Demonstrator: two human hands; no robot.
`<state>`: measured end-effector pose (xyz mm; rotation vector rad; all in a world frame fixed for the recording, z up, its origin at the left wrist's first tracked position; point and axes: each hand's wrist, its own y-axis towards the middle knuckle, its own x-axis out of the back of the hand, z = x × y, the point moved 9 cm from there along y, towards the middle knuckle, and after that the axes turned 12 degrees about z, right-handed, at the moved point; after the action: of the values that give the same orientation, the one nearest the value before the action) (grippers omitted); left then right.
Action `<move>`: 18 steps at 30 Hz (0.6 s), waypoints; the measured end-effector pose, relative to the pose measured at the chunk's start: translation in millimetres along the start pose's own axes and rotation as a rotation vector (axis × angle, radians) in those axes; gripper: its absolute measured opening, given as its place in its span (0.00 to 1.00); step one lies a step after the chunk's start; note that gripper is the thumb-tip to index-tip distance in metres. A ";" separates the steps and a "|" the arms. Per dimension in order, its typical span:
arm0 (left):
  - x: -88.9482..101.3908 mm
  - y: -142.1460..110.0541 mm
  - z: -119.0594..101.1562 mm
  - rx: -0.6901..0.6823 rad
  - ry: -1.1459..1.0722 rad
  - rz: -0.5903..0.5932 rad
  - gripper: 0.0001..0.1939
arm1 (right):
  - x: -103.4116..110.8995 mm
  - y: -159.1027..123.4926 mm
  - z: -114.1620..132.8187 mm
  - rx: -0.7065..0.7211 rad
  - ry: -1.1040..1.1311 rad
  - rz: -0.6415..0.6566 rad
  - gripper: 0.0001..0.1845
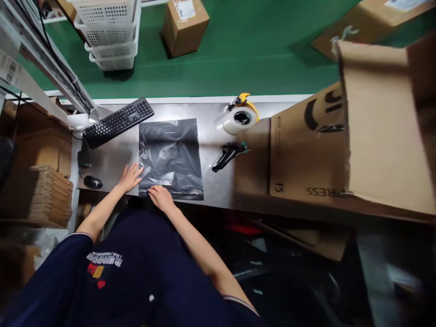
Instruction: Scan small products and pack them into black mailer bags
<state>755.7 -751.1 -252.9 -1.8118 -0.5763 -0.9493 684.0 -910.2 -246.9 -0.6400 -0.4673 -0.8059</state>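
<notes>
A black plastic mailing bag [170, 152] lies flat on the metal bench, its near edge folded into a narrow strip. My left hand [130, 177] is open, fingers spread, resting at the bag's left edge. At the near edge, my right hand [161, 197] has its fingers bent together on the folded strip, gripping it near the left corner. To the right of the bag lies a black handheld scanner [227, 155]. Beyond that is a tape dispenser [240, 118] with a large roll of clear tape.
A black keyboard [119, 121] and a mouse [93, 182] sit at the left. A large open carton [306, 150] takes up the bench's right side. Behind, a green conveyor belt [259, 50] carries stacked white baskets [112, 36] and a small carton [185, 28]. Flattened cardboard [51, 195] is stacked far left.
</notes>
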 end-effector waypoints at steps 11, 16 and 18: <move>13.0 -1.9 2.5 -0.068 -0.054 -0.055 0.31 | -13.3 31.2 20.1 -0.101 0.414 -0.126 0.02; 13.1 6.1 11.0 -0.056 0.001 -0.029 0.32 | 10.1 -83.1 -57.8 -0.387 0.833 -0.542 0.09; 14.6 10.2 15.5 -0.053 0.032 -0.012 0.33 | 11.2 -188.4 -107.2 -0.639 0.994 -0.850 0.12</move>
<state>777.0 -741.6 -250.0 -1.8379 -0.5477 -1.0088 559.2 -1087.8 -252.5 -0.5177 0.5144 -1.9772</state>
